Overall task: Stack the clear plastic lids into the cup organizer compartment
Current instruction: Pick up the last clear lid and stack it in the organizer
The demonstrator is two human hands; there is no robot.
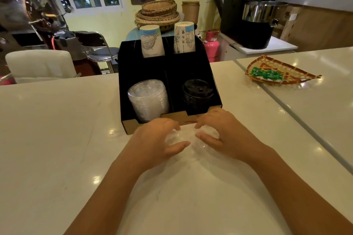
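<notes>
Clear plastic is hard to read against this pale counter (57, 139), so I go by feel as much as sight. My left hand (152, 139) and right hand (223, 135) are cupped from either side around a small bunch of clear lids (188, 137) that sits on the counter just in front of the black organizer (172, 66); fingers curled and pressing in, though whether I have a firm grip yet I cannot tell. The front left compartment already holds a tall stack of clear lids (148, 99), with the black lids (197, 91) in the compartment beside it on the right and two sleeves of paper cups (151, 41) standing behind.

My worry is the squeeze: too loose and the slick lids may fan out and slide apart as I lift; too hard and they may buckle or jam together. The existing stack leans a little, so setting more on top off-centre could tip it over the low front lip. I could also drift right, into the black lids.
</notes>
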